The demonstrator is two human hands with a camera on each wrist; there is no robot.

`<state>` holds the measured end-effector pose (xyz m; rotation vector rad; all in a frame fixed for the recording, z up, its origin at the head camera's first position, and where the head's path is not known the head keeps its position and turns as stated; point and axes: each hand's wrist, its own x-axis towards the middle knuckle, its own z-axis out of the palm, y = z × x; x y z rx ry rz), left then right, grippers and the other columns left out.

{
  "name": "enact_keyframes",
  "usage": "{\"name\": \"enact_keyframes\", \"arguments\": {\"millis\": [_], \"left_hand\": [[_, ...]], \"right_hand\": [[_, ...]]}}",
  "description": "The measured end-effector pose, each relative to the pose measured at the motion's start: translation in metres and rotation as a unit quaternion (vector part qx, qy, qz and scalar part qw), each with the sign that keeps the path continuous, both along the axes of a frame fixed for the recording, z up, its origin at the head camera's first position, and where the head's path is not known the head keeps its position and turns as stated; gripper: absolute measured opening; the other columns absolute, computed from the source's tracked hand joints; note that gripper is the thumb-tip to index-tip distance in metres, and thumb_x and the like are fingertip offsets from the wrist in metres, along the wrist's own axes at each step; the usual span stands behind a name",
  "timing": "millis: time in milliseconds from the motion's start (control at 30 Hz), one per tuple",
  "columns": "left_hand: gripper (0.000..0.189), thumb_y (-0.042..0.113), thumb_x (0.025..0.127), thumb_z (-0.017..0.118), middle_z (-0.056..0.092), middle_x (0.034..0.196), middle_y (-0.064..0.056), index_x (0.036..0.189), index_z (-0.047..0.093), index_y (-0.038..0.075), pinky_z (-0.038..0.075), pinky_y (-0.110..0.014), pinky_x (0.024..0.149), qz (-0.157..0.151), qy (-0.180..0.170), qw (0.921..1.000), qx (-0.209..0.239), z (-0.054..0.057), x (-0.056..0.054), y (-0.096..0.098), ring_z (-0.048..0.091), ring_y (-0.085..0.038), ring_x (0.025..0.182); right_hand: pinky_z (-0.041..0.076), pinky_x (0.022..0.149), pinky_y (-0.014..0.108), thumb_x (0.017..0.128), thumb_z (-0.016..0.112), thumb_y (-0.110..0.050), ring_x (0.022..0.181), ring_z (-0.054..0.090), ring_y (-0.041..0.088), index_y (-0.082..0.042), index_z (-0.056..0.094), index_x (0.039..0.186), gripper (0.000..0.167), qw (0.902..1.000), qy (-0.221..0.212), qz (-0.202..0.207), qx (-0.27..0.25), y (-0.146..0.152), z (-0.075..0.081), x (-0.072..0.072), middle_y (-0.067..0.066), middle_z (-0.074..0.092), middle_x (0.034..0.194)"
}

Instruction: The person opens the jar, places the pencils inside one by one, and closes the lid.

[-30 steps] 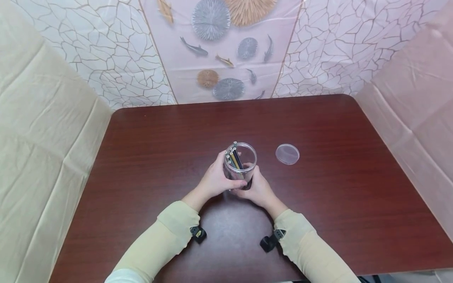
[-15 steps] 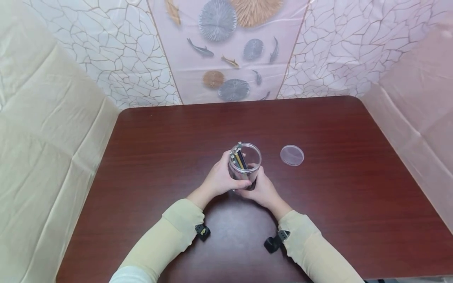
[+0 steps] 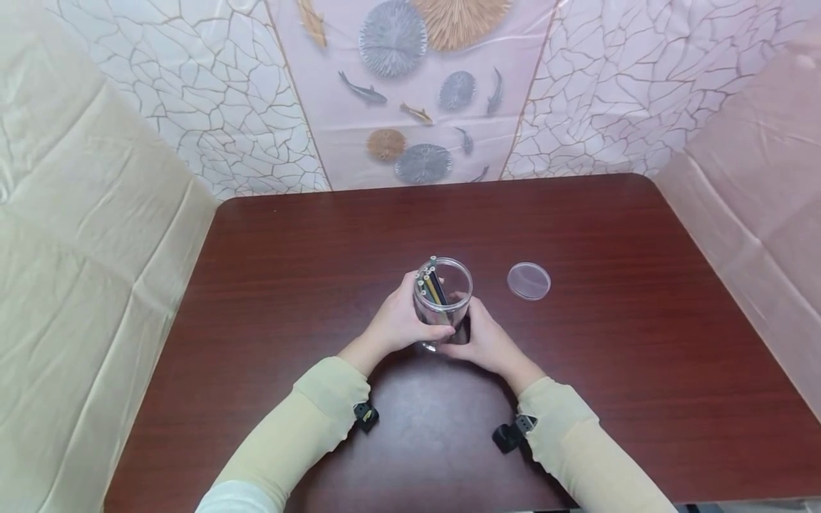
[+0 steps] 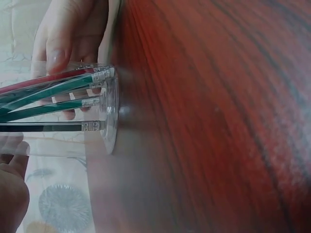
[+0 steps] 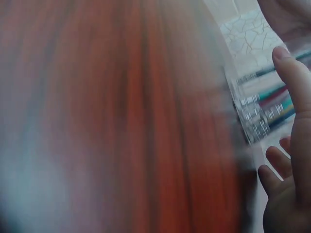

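A clear plastic jar point(image 3: 449, 316) stands near mid-table with several pencils point(image 3: 433, 286) leaning inside it. My left hand point(image 3: 398, 317) grips its left side, thumb across the front. To the right, my right hand point(image 3: 489, 340) is loosely spread beside the jar. The right wrist view has its thumb over the blurred pencils and its fingers apart from the jar wall. In the left wrist view, red, green and black pencils point(image 4: 58, 104) point their metal-banded ends toward the jar base point(image 4: 112, 116). Whether the base touches the tabletop is hard to tell.
A round clear lid point(image 3: 529, 281) lies to the right of the jar on the dark red-brown table point(image 3: 321, 242). Patterned cloth point(image 3: 256, 92) hangs behind the table, with pale cloth at both sides.
My right hand and forearm have shifted slightly right, loosening from the jar. The left hand keeps its hold. The whole head view shifted a little earlier on.
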<state>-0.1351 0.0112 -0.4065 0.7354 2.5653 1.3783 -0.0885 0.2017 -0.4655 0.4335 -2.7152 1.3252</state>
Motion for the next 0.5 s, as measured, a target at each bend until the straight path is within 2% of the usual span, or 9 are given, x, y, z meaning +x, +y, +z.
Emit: {"name": "enact_keyframes", "arguments": {"millis": [267,500], "left_hand": [[0.097,0.037,0.057,0.087,0.057,0.12,-0.011,0.135,0.036,0.009,0.045,-0.041,0.09,-0.004,0.016,0.9999,0.003,-0.001,0.001,0.001,0.056,-0.024,0.106],[0.099,0.037,0.058,0.087,0.056,0.121,-0.011,0.136,0.034,0.008,0.044,-0.041,0.09,-0.005,0.019,0.9998,0.002,-0.002,0.001,0.001,0.056,-0.025,0.106]], "right_hand": [[0.033,0.101,0.046,0.061,0.087,-0.035,0.123,0.04,0.031,0.0,0.034,0.136,0.098,0.9976,0.034,-0.015,0.059,0.018,0.005,-0.001,0.019,0.044,0.129],[0.028,0.103,0.051,0.064,0.085,-0.037,0.125,0.036,0.038,0.005,0.031,0.139,0.101,0.9933,0.033,-0.043,0.102,0.034,0.009,-0.001,0.024,0.042,0.134]]}}
